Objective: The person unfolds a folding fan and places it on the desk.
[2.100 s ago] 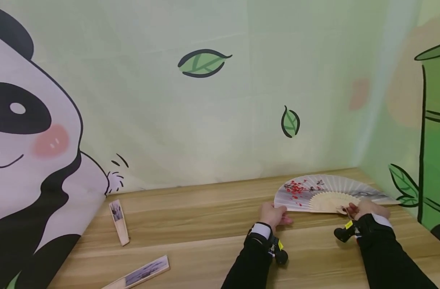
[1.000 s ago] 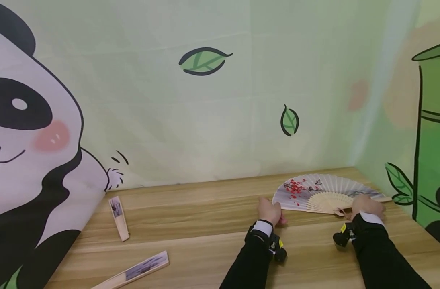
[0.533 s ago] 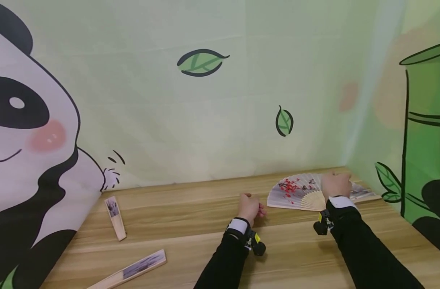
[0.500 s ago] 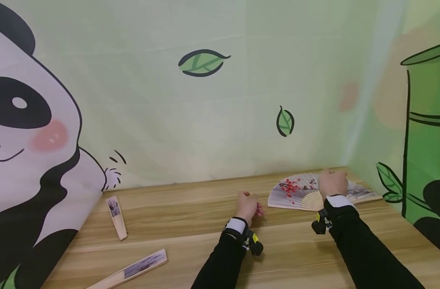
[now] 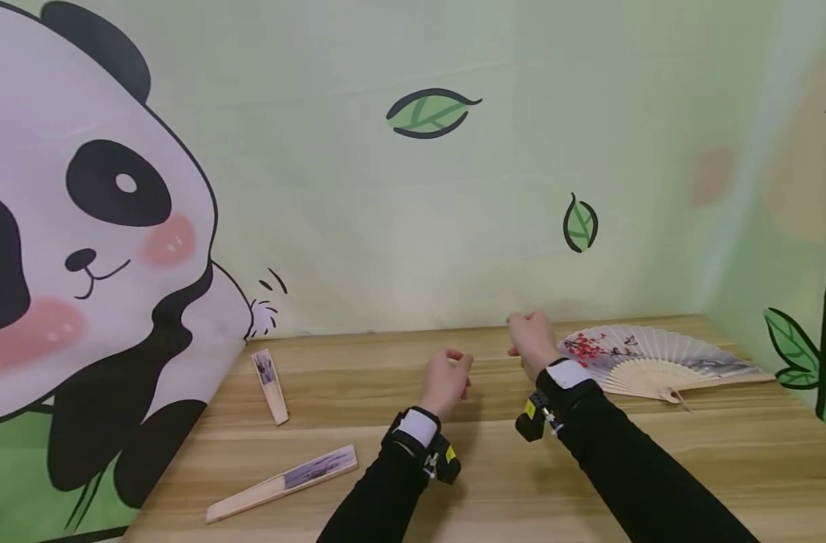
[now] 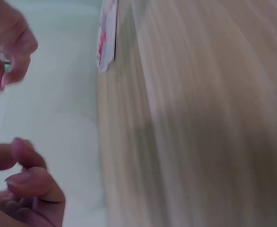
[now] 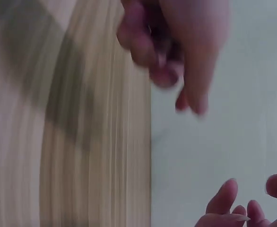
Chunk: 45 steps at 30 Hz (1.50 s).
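Note:
An unfolded paper fan (image 5: pixel 657 345), white and grey with red blossoms and pale wooden ribs, lies at the back right of the wooden table; a tassel trails from its pivot. My right hand (image 5: pixel 531 341) hovers just left of it, its wrist overlapping the fan's left edge in the head view. Lower and further left, my left hand (image 5: pixel 446 383) is raised over the table. Both have loosely curled fingers with nothing in them. In the left wrist view, the left hand's fingers (image 6: pixel 37 187) appear below the right hand; the fan's edge (image 6: pixel 108 42) shows at the top.
Two folded fans lie on the left: a smaller one (image 5: pixel 271 386) near the back edge, and a longer one (image 5: pixel 284 483) slanting closer to the front. A printed panda backdrop (image 5: pixel 358 226) rises behind the table (image 5: pixel 494 483), with another printed panel at right.
Both hands have let go of the unfolded fan and moved left, the right hand coming off its top. The head view has turned left. The fan stays spread on the table.

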{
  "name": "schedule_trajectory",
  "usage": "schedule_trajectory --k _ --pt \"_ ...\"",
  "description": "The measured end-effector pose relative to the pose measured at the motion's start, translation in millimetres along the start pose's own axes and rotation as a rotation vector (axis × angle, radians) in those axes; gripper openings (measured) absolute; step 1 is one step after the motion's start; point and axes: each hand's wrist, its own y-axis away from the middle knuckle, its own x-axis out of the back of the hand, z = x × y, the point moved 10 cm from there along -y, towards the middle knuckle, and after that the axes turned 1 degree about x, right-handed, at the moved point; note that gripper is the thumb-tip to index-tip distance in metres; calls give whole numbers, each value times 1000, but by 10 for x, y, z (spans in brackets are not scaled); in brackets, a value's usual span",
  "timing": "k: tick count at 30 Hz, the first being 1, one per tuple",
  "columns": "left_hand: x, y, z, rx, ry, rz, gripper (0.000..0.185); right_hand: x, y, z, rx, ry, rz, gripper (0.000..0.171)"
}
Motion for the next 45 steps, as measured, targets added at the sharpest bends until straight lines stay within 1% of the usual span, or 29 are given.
schedule_trajectory --k 2,3,7,10,12,14,18,20,21,23,25,27,28,30,34,37,40,42,45 --pt "95 51 47 -37 -75 -30 21 -278 102 -15 -32 -36 -78 38" --pt "151 78 54 -47 -115 -44 21 -407 157 -27 -42 -33 -106 37" --pt "437 205 63 -101 -345 -79 24 -851 352 -102 -36 -4 -192 31" --pt "674 338 10 -145 -510 -104 27 -1138 494 -151 -5 41 -262 28" --pt "836 452 -44 -185 -601 -113 30 -1317 605 -161 14 67 -318 27" --pt "1002 584 -106 -227 -684 -106 33 -1488 725 -153 32 86 -377 26" --pt "1324 828 -187 -300 -858 -45 43 -1819 962 -154 95 105 -496 21" --pt "1447 918 -212 -316 -920 -31 52 -1985 1079 -168 144 142 -560 19" --pt "1496 954 -228 -317 -941 -34 57 -2066 1138 -173 168 161 -590 17" --pt "1569 1013 -262 -310 -963 -64 69 -2216 1258 -176 209 192 -648 16" --pt "1635 1065 -312 -288 -982 -103 80 -2348 1373 -176 255 250 -693 20" --pt "1702 1111 -367 -267 -1007 -141 85 -2461 1473 -174 303 311 -726 28" --pt "1738 1133 -393 -255 -1019 -157 85 -2511 1512 -156 308 342 -742 33" --pt "1817 1171 -437 -235 -1041 -171 81 -2595 1574 -114 306 398 -768 42" --pt "1958 1218 -527 -175 -1051 -190 67 -2702 1614 -3 263 454 -796 54" --pt "2054 1234 -601 -107 -1070 -206 62 -2744 1615 35 269 476 -786 54" --pt "2128 1253 -657 -52 -1110 -229 57 -2769 1617 63 289 498 -776 51" --pt "2161 1273 -668 -44 -1132 -237 46 -2781 1619 81 302 503 -774 49" --pt "2210 1312 -651 -60 -1178 -224 30 -2797 1617 108 314 494 -780 42"
